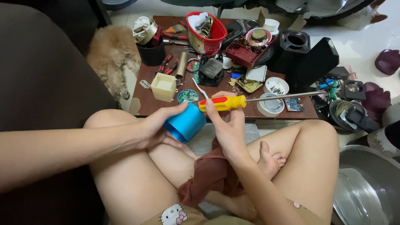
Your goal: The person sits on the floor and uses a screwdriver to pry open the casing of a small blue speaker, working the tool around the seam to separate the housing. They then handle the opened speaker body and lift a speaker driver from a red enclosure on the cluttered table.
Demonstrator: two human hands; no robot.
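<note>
Left hand (156, 127): wrapped around a blue cylinder (185, 123), held above the lap, open end tilted down and toward the camera.
Right hand (227, 125): gripping a screwdriver (250, 100) by its yellow-and-red handle, the metal shaft pointing right across the surface edge.
Surface (146, 102): a low brown table just beyond the knees, crowded with parts; a cream square box (163, 86) and a round green circuit board (188, 96) lie nearest the hands.
Farther back: a red bucket (206, 31) full of odds and ends, a black cup (151, 52), red-handled pliers (168, 64) and an opened red speaker (250, 46).
Right side: white round lids (273, 96), black speaker housings (306, 56).
Room: pale tiled floor, a tan furry dog (110, 56) lying left of the table, a metal basin (366, 187) at lower right, a dark sofa (46, 71) on the left.
</note>
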